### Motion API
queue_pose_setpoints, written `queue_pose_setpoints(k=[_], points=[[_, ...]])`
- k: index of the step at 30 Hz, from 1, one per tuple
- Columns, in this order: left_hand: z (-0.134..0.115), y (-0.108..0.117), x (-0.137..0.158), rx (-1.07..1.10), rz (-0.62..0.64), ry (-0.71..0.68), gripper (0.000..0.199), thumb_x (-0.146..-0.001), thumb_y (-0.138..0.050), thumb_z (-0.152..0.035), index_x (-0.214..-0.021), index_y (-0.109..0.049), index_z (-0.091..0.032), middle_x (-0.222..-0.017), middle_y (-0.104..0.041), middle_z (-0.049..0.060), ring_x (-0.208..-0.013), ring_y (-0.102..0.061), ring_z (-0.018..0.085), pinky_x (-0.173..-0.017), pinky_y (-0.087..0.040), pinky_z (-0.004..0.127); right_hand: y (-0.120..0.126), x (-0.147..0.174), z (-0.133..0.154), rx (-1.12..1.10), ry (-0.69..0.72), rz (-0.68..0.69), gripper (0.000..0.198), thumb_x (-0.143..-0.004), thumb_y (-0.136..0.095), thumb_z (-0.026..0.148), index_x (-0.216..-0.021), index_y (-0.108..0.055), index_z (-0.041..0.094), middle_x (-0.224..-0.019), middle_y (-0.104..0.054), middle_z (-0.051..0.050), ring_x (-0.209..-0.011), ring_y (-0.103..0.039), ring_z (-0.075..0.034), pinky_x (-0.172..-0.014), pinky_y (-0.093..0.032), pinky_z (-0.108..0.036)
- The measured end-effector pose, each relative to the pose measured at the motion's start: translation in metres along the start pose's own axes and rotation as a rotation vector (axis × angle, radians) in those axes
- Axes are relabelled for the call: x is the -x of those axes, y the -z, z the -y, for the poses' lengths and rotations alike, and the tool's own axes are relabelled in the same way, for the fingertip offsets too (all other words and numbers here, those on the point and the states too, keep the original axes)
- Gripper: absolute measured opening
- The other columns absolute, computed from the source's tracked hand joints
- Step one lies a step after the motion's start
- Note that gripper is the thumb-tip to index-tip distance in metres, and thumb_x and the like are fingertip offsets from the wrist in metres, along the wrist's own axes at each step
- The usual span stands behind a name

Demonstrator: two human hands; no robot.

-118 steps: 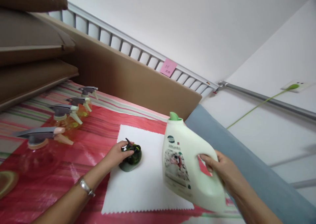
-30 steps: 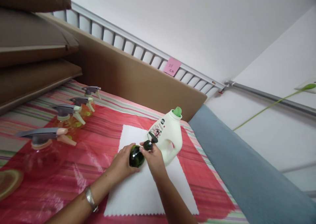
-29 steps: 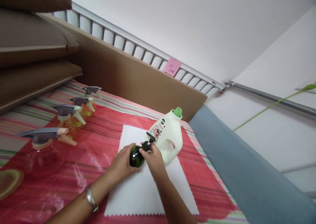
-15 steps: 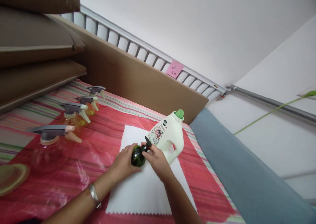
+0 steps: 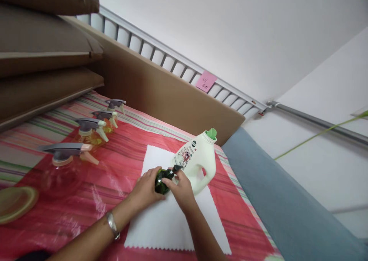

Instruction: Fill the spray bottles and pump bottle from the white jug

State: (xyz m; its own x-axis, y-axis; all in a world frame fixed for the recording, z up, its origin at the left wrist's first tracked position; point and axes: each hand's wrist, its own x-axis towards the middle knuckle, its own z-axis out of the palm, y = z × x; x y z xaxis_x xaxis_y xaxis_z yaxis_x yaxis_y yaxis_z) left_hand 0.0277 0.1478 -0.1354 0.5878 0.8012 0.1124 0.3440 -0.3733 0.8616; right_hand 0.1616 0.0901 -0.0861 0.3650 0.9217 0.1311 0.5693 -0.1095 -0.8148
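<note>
My left hand (image 5: 148,186) is wrapped round a dark green pump bottle (image 5: 160,184) held over the white cloth (image 5: 166,226). My right hand (image 5: 180,188) grips the bottle's black pump top (image 5: 170,172) with thumb and fingers at the neck; part of the top is hidden by the fingers. Just behind the hands stands a large pale green jug (image 5: 205,157) with a handle, a floral label and a bright green spout at its uncapped mouth.
Several spray bottles with grey triggers, the nearest a clear pink-looking one (image 5: 61,176), line the left side. A round yellowish lid (image 5: 17,203) lies at the left edge. Cardboard (image 5: 161,88) stands behind, brown stacked packages (image 5: 43,61) at upper left, a blue-grey panel (image 5: 276,188) at right.
The black pump top has turned, its nozzle now pointing more to the right. My right hand has shifted with it, while the left keeps its hold on the bottle. The view has moved slightly.
</note>
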Motion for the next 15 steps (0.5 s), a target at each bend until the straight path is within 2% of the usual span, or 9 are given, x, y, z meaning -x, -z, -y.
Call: queue_pose_setpoints(k=[3,5,7,9,12,15], points=[[-0.0001,0.0005,0.0001,0.011,0.006,0.004,0.087,-0.051,-0.073,-0.025,-0.13,-0.036,-0.021,-0.129,-0.049,0.011,-0.117,-0.045,0.029,-0.096,-0.035,0.04,0.0011,0.0011,-0.0027,-0.131,0.013,0.065,0.046,-0.071,-0.061,0.029,-0.116,-0.054,0.021,-0.122,-0.056,-0.007,-0.113,-0.05,-0.024,-0.094,-0.04,-0.041],[-0.0001,0.0007,0.0002,0.018,0.009,-0.002,0.086,-0.052,-0.073,-0.025,-0.13,-0.035,-0.021,-0.129,-0.048,0.011,-0.118,-0.045,0.029,-0.097,-0.035,0.04,0.0022,0.0013,-0.0038,-0.135,0.007,0.049,0.039,-0.073,-0.06,0.03,-0.111,-0.057,0.021,-0.117,-0.059,-0.006,-0.111,-0.051,-0.024,-0.097,-0.038,-0.042],[0.0,0.0006,0.0004,0.018,0.002,-0.005,0.086,-0.052,-0.072,-0.026,-0.13,-0.035,-0.02,-0.129,-0.048,0.012,-0.118,-0.044,0.028,-0.097,-0.035,0.04,0.0022,0.001,-0.0046,-0.07,-0.025,-0.011,0.039,-0.068,-0.065,0.031,-0.104,-0.061,0.018,-0.109,-0.063,-0.008,-0.106,-0.054,-0.026,-0.098,-0.036,-0.044],[0.0002,0.0003,0.0004,0.018,-0.005,-0.003,0.086,-0.053,-0.072,-0.026,-0.13,-0.035,-0.019,-0.129,-0.048,0.012,-0.118,-0.044,0.028,-0.097,-0.035,0.04,0.0015,0.0008,-0.0047,-0.063,-0.036,-0.036,0.044,-0.065,-0.067,0.03,-0.106,-0.059,0.017,-0.113,-0.06,-0.009,-0.109,-0.052,-0.026,-0.098,-0.036,-0.043],[0.0004,-0.0004,0.0001,0.024,0.0,0.002,0.086,-0.052,-0.073,-0.025,-0.13,-0.036,-0.021,-0.129,-0.048,0.011,-0.118,-0.045,0.028,-0.097,-0.035,0.04,0.0006,0.0014,-0.0022,-0.134,0.012,0.027,0.041,-0.071,-0.06,0.03,-0.111,-0.056,0.019,-0.121,-0.055,-0.008,-0.116,-0.047,-0.024,-0.098,-0.037,-0.04],[0.0008,-0.0009,-0.0004,0.026,0.001,0.006,0.087,-0.051,-0.074,-0.025,-0.129,-0.036,-0.022,-0.13,-0.048,0.011,-0.119,-0.044,0.029,-0.098,-0.034,0.041,-0.0007,0.0022,0.0028,-0.08,0.014,-0.01,0.031,-0.07,-0.062,0.029,-0.099,-0.061,0.019,-0.106,-0.063,-0.006,-0.106,-0.054,-0.024,-0.095,-0.038,-0.039]])
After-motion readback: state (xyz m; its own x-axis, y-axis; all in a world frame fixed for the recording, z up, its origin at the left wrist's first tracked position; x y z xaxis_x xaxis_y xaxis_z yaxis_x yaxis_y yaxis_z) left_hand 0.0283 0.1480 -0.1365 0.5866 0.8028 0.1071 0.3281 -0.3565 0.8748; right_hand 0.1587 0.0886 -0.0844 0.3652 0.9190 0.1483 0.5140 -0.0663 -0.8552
